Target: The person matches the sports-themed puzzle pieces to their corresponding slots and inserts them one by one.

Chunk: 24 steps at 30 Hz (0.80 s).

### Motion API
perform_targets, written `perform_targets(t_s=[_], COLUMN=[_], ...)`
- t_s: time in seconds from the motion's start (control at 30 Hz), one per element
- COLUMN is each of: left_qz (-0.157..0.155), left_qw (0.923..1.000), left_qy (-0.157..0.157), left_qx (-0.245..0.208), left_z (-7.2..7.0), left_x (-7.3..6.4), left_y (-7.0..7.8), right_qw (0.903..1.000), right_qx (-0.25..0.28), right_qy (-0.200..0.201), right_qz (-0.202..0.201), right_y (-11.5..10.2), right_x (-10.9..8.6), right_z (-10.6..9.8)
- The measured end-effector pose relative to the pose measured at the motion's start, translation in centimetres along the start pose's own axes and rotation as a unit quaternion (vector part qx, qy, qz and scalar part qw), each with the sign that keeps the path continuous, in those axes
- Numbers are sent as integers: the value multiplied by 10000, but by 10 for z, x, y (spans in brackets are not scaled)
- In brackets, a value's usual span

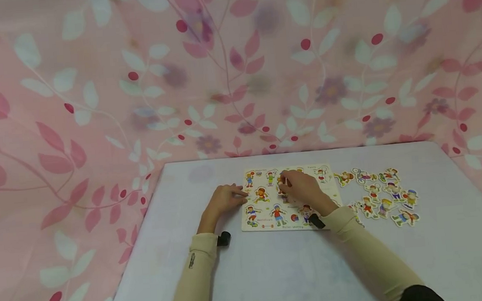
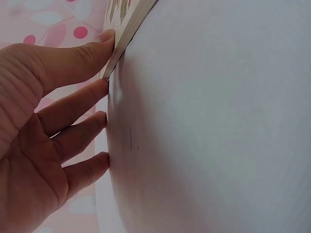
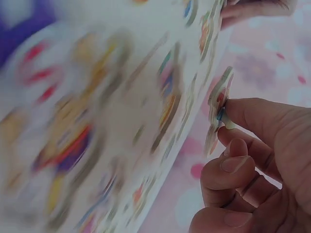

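Note:
The wooden picture puzzle board (image 1: 289, 222), cream with printed children playing sports, lies flat on the white table. My left hand (image 1: 226, 198) is at its left edge; in the left wrist view the thumb (image 2: 97, 51) touches the board and the other fingers stretch out to the tabletop. My right hand (image 1: 303, 188) is over the upper middle of the board. Between thumb and index finger it pinches a thin figure-shaped puzzle piece (image 3: 217, 109), seen nearly edge-on in the right wrist view and raised off the board. The piece's picture cannot be made out.
Several loose figure pieces (image 1: 385, 207) lie on the table to the right of the board, some near the right sleeve. A pink floral curtain (image 1: 235, 75) hangs behind the white table (image 1: 268, 276) and down its left side.

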<state>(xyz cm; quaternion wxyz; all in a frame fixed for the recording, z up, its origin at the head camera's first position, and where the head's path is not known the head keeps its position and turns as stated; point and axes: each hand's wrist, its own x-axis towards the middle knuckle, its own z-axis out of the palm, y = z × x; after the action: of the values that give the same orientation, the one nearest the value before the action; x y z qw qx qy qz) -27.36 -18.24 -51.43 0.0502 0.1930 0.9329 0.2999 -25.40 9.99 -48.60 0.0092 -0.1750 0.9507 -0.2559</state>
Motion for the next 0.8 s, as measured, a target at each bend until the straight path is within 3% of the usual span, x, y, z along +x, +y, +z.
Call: perform_targets(t_s=[0.33,0.8], left_qz=[20,98], left_qw=[10000,9999], left_qy=[30,91], left_qx=[70,-79], left_z=[-3,0], left_x=[-3,0], left_y=[3,0], right_qw=[9996,9980], right_qx=[-173,-289], right_qy=[-240,-235], right_qz=[-2,511], right_y=[-33,-50], right_x=[52,87], right_z=[25,59])
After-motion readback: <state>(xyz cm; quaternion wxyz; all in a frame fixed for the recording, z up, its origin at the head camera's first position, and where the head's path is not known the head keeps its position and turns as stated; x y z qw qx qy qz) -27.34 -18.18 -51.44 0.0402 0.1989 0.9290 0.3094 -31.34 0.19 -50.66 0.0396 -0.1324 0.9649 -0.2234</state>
